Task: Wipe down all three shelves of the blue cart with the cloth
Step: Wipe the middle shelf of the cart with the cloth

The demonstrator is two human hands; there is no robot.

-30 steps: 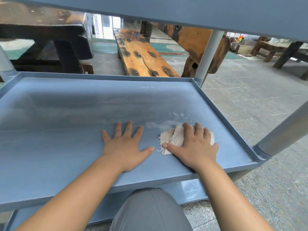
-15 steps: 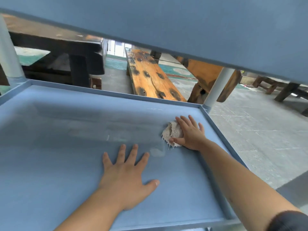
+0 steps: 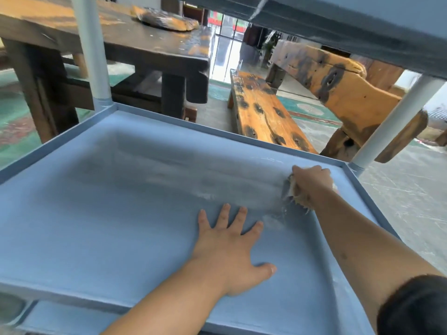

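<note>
- Cloth (image 3: 298, 197), pale and frayed, sits bunched under the right hand (image 3: 312, 181) near the far right corner of the blue cart's middle shelf (image 3: 108, 213); only its ragged edge shows below the hand.
- Right hand's fingers are curled over the cloth and grip it against the shelf floor, just beside the raised far rim.
- Left hand (image 3: 229, 252) lies flat on the shelf floor nearer the front, fingers straight and spread, thumb out to the right, holding nothing.
- Whitish smears and a few wet spots mark the shelf surface between the two hands and to the left of the cloth.
- Upper shelf (image 3: 362, 27) of the cart crosses the top right of the view; pale posts (image 3: 93, 52) stand at the far corners of the middle shelf.
- Wooden bench (image 3: 263, 114), orange with dark knots, stands on the floor beyond the cart, with a dark table (image 3: 121, 39) to its left.
</note>
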